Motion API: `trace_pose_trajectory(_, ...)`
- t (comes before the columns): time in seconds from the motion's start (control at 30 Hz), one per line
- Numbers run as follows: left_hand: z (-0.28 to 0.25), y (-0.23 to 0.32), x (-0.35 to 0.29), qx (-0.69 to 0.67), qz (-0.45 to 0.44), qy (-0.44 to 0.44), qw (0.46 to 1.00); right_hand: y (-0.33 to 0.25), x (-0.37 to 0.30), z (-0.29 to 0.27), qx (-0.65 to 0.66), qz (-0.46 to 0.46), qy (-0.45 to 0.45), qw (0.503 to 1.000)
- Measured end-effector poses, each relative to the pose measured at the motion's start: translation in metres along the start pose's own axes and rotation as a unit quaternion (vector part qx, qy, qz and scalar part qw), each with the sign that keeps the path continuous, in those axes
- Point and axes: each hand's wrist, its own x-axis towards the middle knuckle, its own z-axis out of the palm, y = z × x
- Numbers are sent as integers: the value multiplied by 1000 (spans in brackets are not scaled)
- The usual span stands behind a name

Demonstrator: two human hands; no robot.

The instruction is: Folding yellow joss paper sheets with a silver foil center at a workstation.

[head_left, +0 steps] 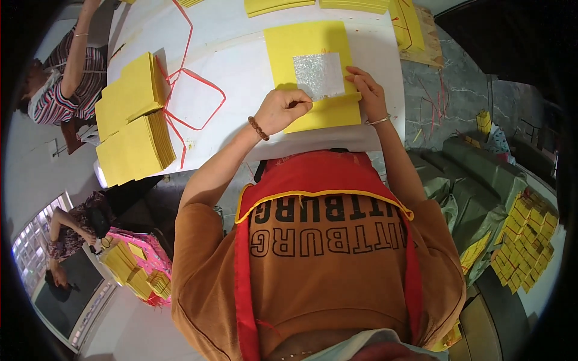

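Observation:
In front of me on the white-covered table (pixel 241 48) lies a stack of yellow paper sheets (pixel 304 39) with a silver foil square (pixel 310 69) on its upper face. A fold of yellow paper runs along the foil's near edge. My left hand (pixel 280 112), with a beaded bracelet on its wrist, pinches the fold's left end near the foil's lower left corner. At the right edge, my right hand (pixel 369 95) has bent fingers, its thumb against the fold's right end; its grip on the paper is partly hidden.
Stacked yellow paper bundles (pixel 135 147) sit at the table's left, beside loops of red strap (pixel 208 84). More yellow stacks (pixel 280 6) line the far edge. At right, green covered goods (pixel 469 180) and tied yellow bundles (pixel 525 240) stand by the floor. Two other people are at left.

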Motion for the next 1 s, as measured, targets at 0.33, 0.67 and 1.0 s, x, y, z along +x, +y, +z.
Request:
trace_pose_trajectory(0.33, -5, 2, 6, -51, -59, -19, 997, -4, 0, 0, -7, 28, 8, 1000)
trace_pose_trajectory(0.67, -8, -8, 11, -60, -55, 12, 997, -2, 4, -9, 24, -21, -61, 998)
trace_pose_trajectory(1.0, -31, -7, -30, 159, 233, -62, 957, 7, -5, -5, -275, -250, -69, 926)
